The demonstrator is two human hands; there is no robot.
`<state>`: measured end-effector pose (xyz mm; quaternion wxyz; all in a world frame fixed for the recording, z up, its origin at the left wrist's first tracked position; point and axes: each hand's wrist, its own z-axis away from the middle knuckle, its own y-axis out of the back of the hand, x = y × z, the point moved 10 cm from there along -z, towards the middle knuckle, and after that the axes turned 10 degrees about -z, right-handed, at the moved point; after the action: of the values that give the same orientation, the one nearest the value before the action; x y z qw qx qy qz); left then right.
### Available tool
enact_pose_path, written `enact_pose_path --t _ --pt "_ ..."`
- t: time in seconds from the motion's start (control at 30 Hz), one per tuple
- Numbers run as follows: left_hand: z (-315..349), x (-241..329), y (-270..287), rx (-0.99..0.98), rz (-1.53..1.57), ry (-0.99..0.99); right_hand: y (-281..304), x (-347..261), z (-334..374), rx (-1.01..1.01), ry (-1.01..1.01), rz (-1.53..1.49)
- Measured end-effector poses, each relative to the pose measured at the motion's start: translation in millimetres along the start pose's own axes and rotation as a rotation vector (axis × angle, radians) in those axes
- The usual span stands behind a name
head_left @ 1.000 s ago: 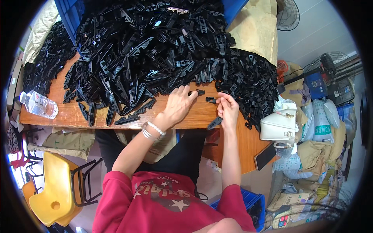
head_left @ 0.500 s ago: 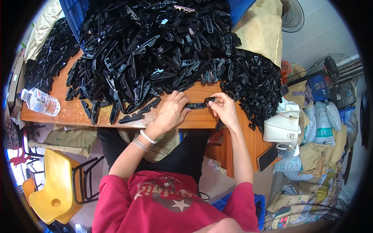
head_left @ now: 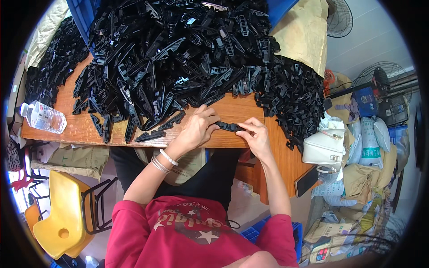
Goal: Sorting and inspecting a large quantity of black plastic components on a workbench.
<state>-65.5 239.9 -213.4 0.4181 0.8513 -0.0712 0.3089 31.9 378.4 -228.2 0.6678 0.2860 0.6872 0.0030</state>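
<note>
Between my two hands, just above the near part of the table, is a small black plastic part (head_left: 229, 127). My left hand (head_left: 199, 127) is closed on its left end, with the fingertips partly hidden behind the knuckles. At the right end, my right hand (head_left: 254, 135) pinches the part between thumb and finger. A large heap of long black plastic pieces (head_left: 174, 58) lies beyond my hands. To the right of it is a pile of smaller black pieces (head_left: 297, 94). A few loose long pieces (head_left: 158, 128) lie beside my left hand.
The wooden table (head_left: 232, 142) has a clear water bottle (head_left: 44, 117) at its left end. At the right edge are a white handbag (head_left: 324, 146) and a phone (head_left: 307, 182). A yellow chair (head_left: 60, 214) stands at lower left. Bags (head_left: 371, 138) are stacked at right.
My right hand has turned and come slightly lower, and the black part's right end no longer sticks up as it did. My left hand stays in nearly the same place.
</note>
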Motion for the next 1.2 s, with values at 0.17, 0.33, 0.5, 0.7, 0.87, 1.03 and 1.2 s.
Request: enact_pose_path --t 0.17,0.33,0.5,0.7,0.87,1.03,1.2 --pt "-2 3 -13 -0.039 0.061 -0.014 -8 -13 6 0.021 0.03 0.052" --pt "-2 -1 -10 -0.059 0.149 0.098 28 -43 84 0.177 -0.026 0.128" --pt "-3 0 4 -0.027 0.057 0.119 176 -59 281 0.64 -0.422 0.554" --pt "-9 6 -10 -0.073 0.09 0.093 298 -47 572 0.854 -1.174 1.41" --pt "-6 9 -8 -0.047 0.048 0.088 284 -67 411 0.97 -0.371 1.245" --pt "3 45 -30 -0.041 -0.075 -0.128 166 -36 132 0.457 0.124 0.832" --pt "-7 89 -71 -0.143 -0.211 -0.403 148 14 -35 0.426 0.275 0.778"
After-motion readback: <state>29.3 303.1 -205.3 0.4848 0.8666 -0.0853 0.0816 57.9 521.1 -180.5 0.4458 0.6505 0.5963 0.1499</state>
